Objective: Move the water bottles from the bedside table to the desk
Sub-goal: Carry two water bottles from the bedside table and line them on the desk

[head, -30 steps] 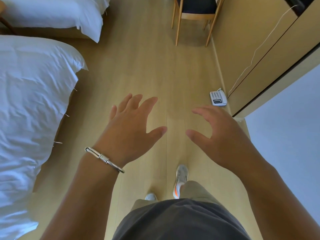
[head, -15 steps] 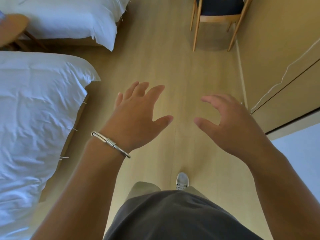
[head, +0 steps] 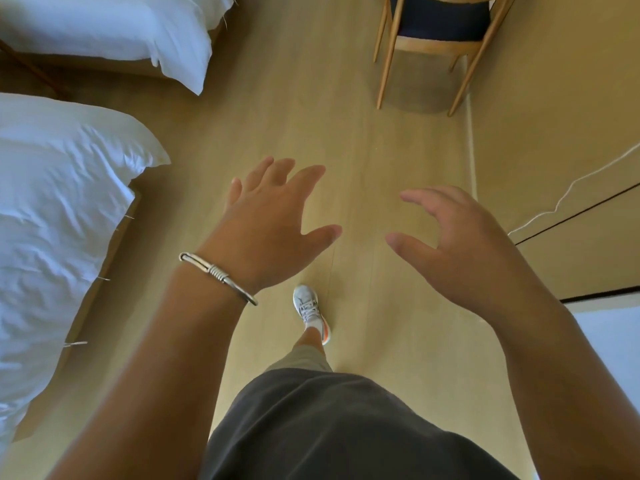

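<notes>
No water bottle, bedside table or desk top shows in the head view. My left hand [head: 266, 223], with a metal bangle on its wrist, is held out over the wooden floor with fingers spread and nothing in it. My right hand [head: 453, 237] is held out beside it, fingers loosely curved, also holding nothing. Both hands hover above the floor between the beds and the wall.
Two beds with white covers stand at the left, the near bed [head: 59, 216] and the far bed [head: 114, 26]. A wooden chair [head: 436, 39] with a dark seat stands ahead at the right. A wooden cabinet front [head: 581, 188] with a white cord [head: 568, 195] lines the right side.
I have walked forward along the floor: the chair and far bed have come closer, and a phone on the floor by the cabinet has left view. Both hands stay spread and hold nothing.
</notes>
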